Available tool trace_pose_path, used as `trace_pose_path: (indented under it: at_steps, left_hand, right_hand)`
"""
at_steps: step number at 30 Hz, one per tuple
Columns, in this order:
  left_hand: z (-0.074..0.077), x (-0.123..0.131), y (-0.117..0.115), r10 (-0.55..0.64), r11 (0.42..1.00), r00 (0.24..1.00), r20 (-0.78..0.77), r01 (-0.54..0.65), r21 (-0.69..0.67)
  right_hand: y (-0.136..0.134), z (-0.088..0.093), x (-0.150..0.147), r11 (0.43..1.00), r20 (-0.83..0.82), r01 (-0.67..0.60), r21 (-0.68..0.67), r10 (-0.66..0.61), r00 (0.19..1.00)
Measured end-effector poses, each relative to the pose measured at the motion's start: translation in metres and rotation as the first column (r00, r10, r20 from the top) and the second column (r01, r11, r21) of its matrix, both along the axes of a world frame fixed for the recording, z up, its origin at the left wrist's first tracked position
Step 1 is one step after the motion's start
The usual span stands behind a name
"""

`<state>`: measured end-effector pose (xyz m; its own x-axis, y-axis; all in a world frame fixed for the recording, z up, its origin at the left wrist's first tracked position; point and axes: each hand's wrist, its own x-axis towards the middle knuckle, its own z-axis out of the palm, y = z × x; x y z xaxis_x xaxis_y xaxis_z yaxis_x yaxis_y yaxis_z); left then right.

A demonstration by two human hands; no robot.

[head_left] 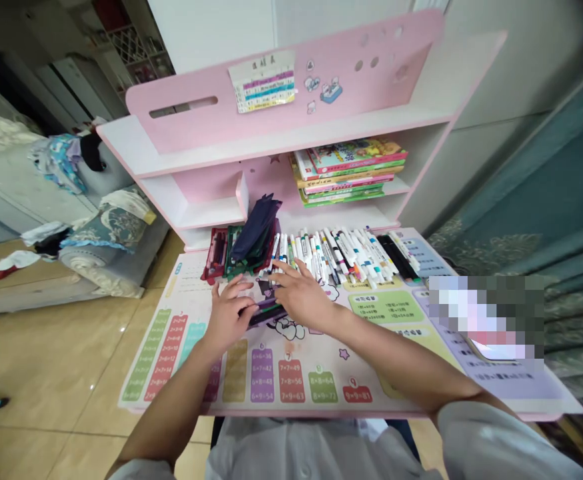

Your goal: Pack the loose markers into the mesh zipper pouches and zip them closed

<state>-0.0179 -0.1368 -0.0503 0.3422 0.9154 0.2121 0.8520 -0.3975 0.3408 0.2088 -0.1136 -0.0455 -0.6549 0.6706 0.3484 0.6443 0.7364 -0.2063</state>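
Observation:
A slim pencil pouch (266, 313) with purple edges and dark contents lies on the desk in front of me. My left hand (228, 317) grips its left end, thumb on the near side and fingers beyond. Over its right part reaches my right hand (301, 297), fingers spread apart; its thumb is hidden. Just behind my hands, many white markers (331, 253) lie in a row. Left of them, a dark blue pouch (257, 227) rests on a green mesh pouch (236, 257), beside a red mesh pouch (215, 257) with pens inside.
Black markers (398, 257) lie at the row's right end. A pink-and-white shelf (291, 150) rises behind the desk, holding stacked books (351, 170). The desktop (301, 393) carries printed multiplication tables. A pixelated device (491, 327) lies at the right edge, near a curtain (546, 220).

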Motion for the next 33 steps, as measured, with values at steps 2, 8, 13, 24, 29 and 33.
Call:
trace_pose_path:
  at_steps: [2, 8, 13, 24, 29, 33]
  left_hand:
    - [0.001, -0.008, 0.002, 0.040, 0.997, 0.997, 0.070, -0.045, 0.064]
    - [0.001, -0.058, 0.023, 0.186, 0.916, 0.833, 0.521, -0.339, 0.214]
    - [-0.012, -0.101, 0.042, 0.425, 0.801, 0.593, 0.684, -0.599, 0.021]
    - [-0.028, -0.094, 0.118, 0.680, 0.649, 0.368, 0.634, -0.705, -0.287]
    - [-0.032, -0.073, 0.150, 0.714, 0.640, 0.375, 0.591, -0.691, -0.335]
    - [-0.041, -0.064, 0.160, 0.720, 0.641, 0.406, 0.563, -0.700, -0.315]
  right_hand:
    - [-0.005, 0.001, -0.002, 0.994, -0.093, 0.044, 0.103, -0.035, 0.995]
    - [-0.005, 0.001, -0.001, 0.970, -0.339, 0.110, 0.218, -0.031, 0.940]
    - [0.012, 0.014, 0.018, 0.949, -0.463, 0.261, 0.178, -0.153, 0.873]
    - [0.030, 0.021, 0.045, 0.926, -0.534, 0.346, 0.149, -0.219, 0.817]
    - [0.034, 0.017, 0.042, 0.929, -0.505, 0.347, 0.128, -0.240, 0.829]
    - [0.037, 0.011, 0.042, 0.932, -0.487, 0.341, 0.124, -0.243, 0.839]
